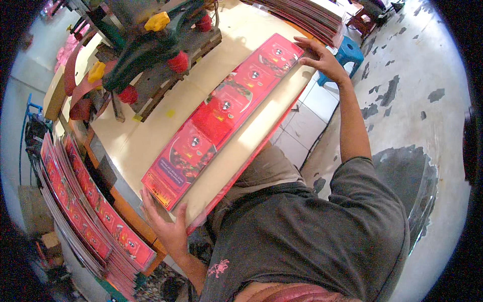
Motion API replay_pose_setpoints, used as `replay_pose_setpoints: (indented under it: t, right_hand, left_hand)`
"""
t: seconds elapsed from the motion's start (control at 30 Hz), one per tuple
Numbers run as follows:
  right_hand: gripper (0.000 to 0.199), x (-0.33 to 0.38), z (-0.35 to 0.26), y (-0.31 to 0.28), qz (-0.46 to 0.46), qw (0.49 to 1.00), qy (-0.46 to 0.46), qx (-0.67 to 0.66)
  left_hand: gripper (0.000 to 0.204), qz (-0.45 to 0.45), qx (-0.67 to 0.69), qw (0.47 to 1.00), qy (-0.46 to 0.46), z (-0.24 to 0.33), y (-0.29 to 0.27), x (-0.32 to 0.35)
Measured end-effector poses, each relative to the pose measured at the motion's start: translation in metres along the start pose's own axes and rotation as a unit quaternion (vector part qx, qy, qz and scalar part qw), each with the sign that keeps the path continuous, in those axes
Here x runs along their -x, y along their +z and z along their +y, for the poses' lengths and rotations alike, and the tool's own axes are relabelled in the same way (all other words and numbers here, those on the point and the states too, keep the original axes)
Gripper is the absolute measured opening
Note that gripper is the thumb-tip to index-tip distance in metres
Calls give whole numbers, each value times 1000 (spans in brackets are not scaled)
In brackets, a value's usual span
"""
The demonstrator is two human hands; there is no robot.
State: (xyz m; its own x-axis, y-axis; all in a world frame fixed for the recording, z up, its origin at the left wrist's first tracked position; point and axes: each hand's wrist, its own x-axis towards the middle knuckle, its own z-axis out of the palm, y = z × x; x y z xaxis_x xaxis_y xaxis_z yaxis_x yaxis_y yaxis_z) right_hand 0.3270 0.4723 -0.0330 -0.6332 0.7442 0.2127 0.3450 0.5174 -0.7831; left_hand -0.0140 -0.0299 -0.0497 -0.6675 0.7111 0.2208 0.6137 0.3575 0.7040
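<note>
A long red printed card strip [221,121] lies slantwise on the pale worktable; its dark side edge hints at a thin stack, but I cannot tell how many sheets. Round food pictures and a purple patch mark its face. At the near end my left hand [168,226] rests with fingers and thumb spread around the corners. My right hand [322,58] is at the far end, fingers apart, fingertips at or touching the strip's edge. Neither hand is wrapped round it.
A dark green machine [146,55] with red and yellow knobs stands at the upper left of the worktable [126,146]. Stacks of similar red strips [90,201] sit at the lower left. Another pile of sheets [302,20] lies at the far end, near a blue stool [347,55].
</note>
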Motion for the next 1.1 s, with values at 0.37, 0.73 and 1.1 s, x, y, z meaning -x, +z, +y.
replay_pose_setpoints:
  t: [0.37,0.73,1.1]
  right_hand:
    - [65,1,12,-7,-34,997,-17,65]
    - [54,0,12,-3,-1,996,-39,83]
    - [55,1,26,0,23,996,-30,82]
  left_hand:
    - [91,1,-37,999,-20,2,0,-1]
    - [85,20,-37,999,-24,4,2,2]
    - [84,28,-123,992,-20,7,4,0]
